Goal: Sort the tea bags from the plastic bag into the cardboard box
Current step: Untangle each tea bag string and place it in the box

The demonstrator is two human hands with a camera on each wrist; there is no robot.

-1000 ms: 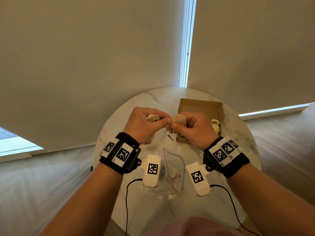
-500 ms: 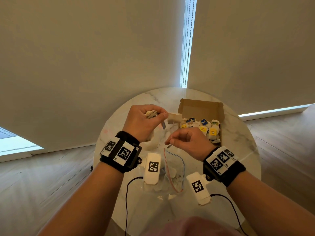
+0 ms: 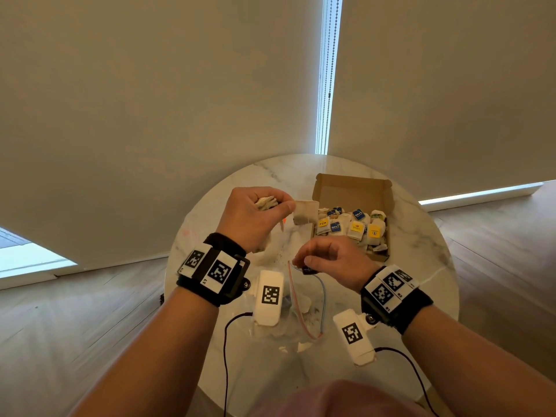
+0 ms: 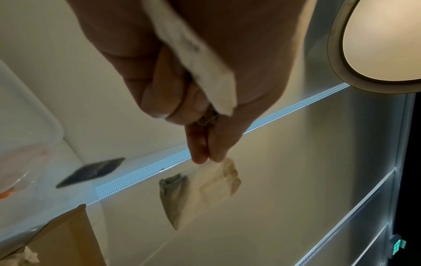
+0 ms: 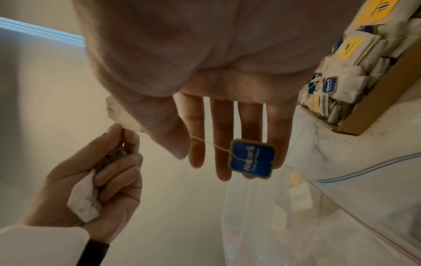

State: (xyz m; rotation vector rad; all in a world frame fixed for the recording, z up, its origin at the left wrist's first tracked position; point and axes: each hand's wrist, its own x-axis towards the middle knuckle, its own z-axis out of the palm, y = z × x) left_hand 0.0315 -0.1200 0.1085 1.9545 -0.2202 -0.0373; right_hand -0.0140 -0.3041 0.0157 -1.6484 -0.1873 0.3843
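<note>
Cardboard box (image 3: pixel 352 224) on the surface already well stocked; several tea bags left in plastic bag (image 3: pixel 304 314). Left hand (image 3: pixel 255 221) pinching tea bag (image 3: pixel 305 212) beside the box, more bunched inside; right hand (image 3: pixel 331 260) loosely open, blue tag (image 5: pixel 251 159) resting on fingers.

Soft daylight leaks around the blinds (image 3: pixel 156 115); wrist views are blurred, edges bent.

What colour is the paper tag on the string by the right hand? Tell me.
Blue with white lettering; the tag shows best in the right wrist view.
</note>
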